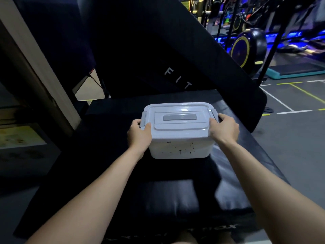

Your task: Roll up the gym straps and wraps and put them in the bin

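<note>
One white bin [179, 131] with its lid [178, 118] shut sits on the black padded worktop [175, 199], held between the two hands. The left hand [139, 133] grips its left end and the right hand [224, 128] grips its right end, each with the thumb on the lid and the fingers curled over one of the two grey side latches. One grey handle [180, 117] lies flat on the lid midway between the hands, and beyond them one black pad [158, 55] leans upright, lettered "FIT".
</note>
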